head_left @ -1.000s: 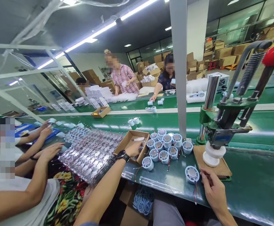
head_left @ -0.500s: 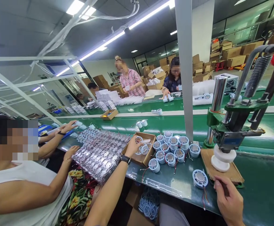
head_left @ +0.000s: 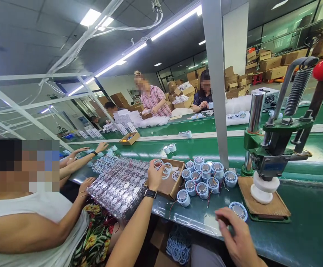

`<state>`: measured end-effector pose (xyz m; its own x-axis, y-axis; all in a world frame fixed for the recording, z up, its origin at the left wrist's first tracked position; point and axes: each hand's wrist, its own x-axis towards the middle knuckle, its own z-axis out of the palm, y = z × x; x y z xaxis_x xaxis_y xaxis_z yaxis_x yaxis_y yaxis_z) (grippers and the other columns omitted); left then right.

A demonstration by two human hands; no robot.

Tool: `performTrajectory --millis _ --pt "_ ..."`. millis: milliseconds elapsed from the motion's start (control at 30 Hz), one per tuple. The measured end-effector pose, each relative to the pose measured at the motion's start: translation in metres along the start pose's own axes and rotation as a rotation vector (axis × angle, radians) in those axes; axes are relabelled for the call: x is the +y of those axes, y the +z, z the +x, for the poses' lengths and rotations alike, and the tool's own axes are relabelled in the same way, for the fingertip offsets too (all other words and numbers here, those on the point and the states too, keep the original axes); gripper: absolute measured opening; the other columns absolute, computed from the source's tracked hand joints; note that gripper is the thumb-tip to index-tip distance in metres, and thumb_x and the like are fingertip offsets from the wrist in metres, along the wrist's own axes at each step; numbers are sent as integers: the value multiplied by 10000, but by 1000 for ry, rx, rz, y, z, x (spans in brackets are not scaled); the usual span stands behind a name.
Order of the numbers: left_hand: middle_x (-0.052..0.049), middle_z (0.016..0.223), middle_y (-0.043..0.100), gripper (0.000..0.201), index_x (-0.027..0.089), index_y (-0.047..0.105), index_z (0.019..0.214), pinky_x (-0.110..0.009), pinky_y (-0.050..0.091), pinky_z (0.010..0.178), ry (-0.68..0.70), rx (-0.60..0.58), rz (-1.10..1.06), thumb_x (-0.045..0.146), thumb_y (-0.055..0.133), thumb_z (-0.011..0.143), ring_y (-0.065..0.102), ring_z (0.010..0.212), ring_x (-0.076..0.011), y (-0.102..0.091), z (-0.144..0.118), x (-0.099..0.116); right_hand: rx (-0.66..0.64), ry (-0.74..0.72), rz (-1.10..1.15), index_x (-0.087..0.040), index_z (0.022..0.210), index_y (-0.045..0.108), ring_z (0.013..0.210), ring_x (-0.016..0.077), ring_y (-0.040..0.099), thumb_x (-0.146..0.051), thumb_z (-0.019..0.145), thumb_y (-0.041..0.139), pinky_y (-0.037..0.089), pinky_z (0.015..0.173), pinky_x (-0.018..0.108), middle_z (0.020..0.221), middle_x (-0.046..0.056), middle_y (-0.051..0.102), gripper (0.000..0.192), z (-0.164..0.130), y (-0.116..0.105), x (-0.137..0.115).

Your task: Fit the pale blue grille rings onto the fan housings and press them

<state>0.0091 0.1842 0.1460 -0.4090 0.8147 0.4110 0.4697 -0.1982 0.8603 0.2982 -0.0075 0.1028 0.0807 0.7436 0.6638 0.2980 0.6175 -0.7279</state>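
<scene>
My left hand (head_left: 154, 176) is at the left side of a small cardboard box (head_left: 170, 190), its fingers pinched on a light blue plastic ring (head_left: 158, 163). More rings, such as a pale ring (head_left: 175, 175), lie inside that box. My right hand (head_left: 239, 237) hovers at the table's front edge, thumb and fingers apart, with nothing visible in it. Just beyond it lies a round light blue part with a grey disc centre (head_left: 237, 210), its wires hidden by the hand. Between the box and my right hand stands a cluster of similar round blue parts (head_left: 202, 189) with thin wires.
On the right stands a green hand press (head_left: 275, 163) with a red-knobbed lever and white pressing block. A grey post (head_left: 215, 92) rises behind the parts. To the left, a co-worker (head_left: 39, 222) sits beside a silvery sheet of parts (head_left: 119, 181). A carton of blue rings (head_left: 178, 246) is below.
My left hand has lifted a ring toward the box's left edge. My right hand has moved left, away from the press base, in front of the single round part.
</scene>
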Motion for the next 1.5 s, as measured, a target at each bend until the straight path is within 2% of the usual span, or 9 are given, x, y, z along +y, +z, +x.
performTrajectory --millis 133,200,400,567,667,800,933,1067,1500 --pt "35 824 614 384 185 599 994 -307 512 772 -89 30 -246 250 846 707 606 771 -156 7 -54 33 -185 504 330 -210 1379 501 643 112 651 -134 822 573 546 528 214 1107 92 663 567 14 51 -3" --pt "38 821 631 469 203 599 996 -281 509 740 -168 -18 -392 265 884 628 613 755 -155 14 -98 47 -211 590 393 -209 1485 377 616 97 626 -147 802 605 525 506 217 1214 120 621 723 22 65 -3" --pt "14 860 670 406 228 621 888 -276 540 753 -585 -122 -886 386 881 619 653 785 -161 24 -198 65 -264 350 196 -184 990 707 832 197 669 -172 914 538 553 764 298 886 58 720 186 20 50 -5" --pt "-61 833 703 283 187 634 682 -393 562 831 -968 -182 -1156 435 752 753 695 816 -227 20 -214 61 -324 104 -74 -228 1059 723 834 183 675 3 832 456 563 714 261 957 69 684 420 4 14 1" --pt "-120 898 744 174 145 716 785 -481 541 912 -1144 -266 -1239 279 619 836 716 878 -272 18 -226 63 -276 -7 -285 -227 1152 703 860 194 671 54 768 433 580 714 272 1009 91 665 547 -4 5 4" --pt "-118 933 778 288 122 760 871 -379 517 984 -1338 -347 -1440 211 489 912 726 936 -229 18 -242 73 -357 -128 -462 -203 1173 688 943 255 659 34 796 456 580 774 392 1098 137 677 502 -5 5 -4" --pt "-95 965 797 413 141 775 906 -338 518 985 -1385 -383 -1506 305 411 1009 733 969 -200 15 -248 82 -514 -125 -417 -190 1290 606 1134 297 622 44 783 407 553 922 514 1264 163 641 592 2 -7 -19" --pt "-89 1124 779 361 166 769 1044 -356 526 972 -1348 -557 -1567 358 464 1014 708 1075 -220 11 -251 91 -584 3 -284 -238 1433 479 1357 239 518 23 826 395 510 1082 421 1463 142 522 666 3 -33 -30" --pt "-103 1258 723 416 257 736 1233 -562 404 1122 -1129 -724 -1450 495 686 897 593 1272 -361 5 -255 116 -472 277 -28 -274 1469 430 1494 315 359 -106 782 715 470 1128 422 1601 156 327 762 -19 -44 -38"
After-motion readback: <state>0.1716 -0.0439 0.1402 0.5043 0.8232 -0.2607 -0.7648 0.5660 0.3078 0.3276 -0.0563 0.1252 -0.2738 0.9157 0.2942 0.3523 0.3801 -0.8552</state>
